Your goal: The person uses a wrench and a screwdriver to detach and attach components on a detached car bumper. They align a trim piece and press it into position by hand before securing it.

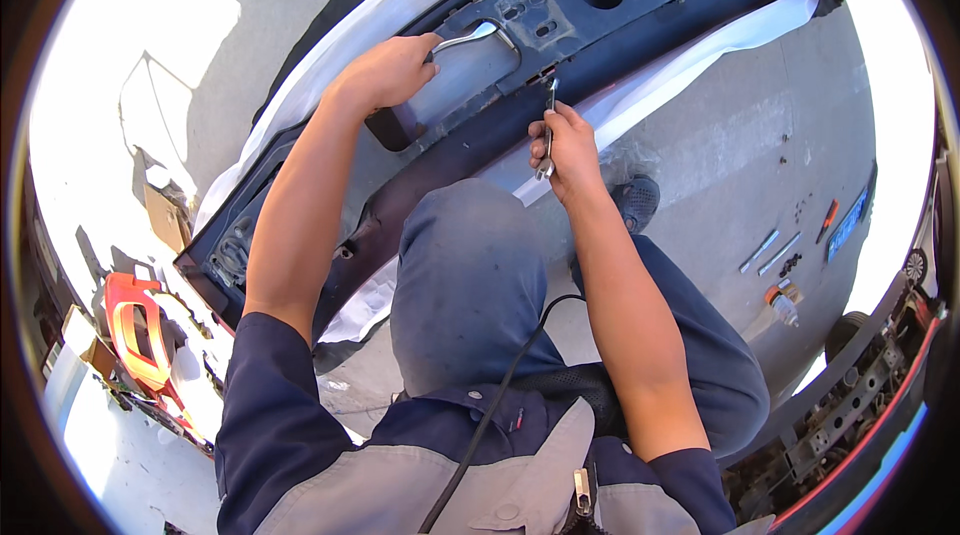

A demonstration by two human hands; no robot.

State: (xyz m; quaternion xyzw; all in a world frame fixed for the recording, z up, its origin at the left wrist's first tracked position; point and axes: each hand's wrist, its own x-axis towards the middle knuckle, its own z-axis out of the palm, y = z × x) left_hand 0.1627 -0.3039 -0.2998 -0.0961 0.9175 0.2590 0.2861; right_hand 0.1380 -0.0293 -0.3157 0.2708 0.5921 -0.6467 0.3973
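Note:
A long dark bumper-like part [470, 145] with round holes lies on white sheeting [700, 45]. My left hand [398, 73] grips a bent chrome wrench [468, 35], whose far end rests by an opening in the part's upper face. Lower and to the right, my right hand [566, 145] is closed on a straight chrome wrench [552, 95]; its upper tip is at a slot along the part's lower edge. My fingers partly hide both tools. My bent knee [465, 275] is just below the part.
Loose tools [778, 251], small hardware [795, 213] and a bottle [782, 303] lie on the concrete [740, 155] at right. A red shell-like piece [140, 330] and cardboard [168, 218] are at left. A vehicle's exposed frame [840, 415] borders the lower right. A dark cable crosses my lap.

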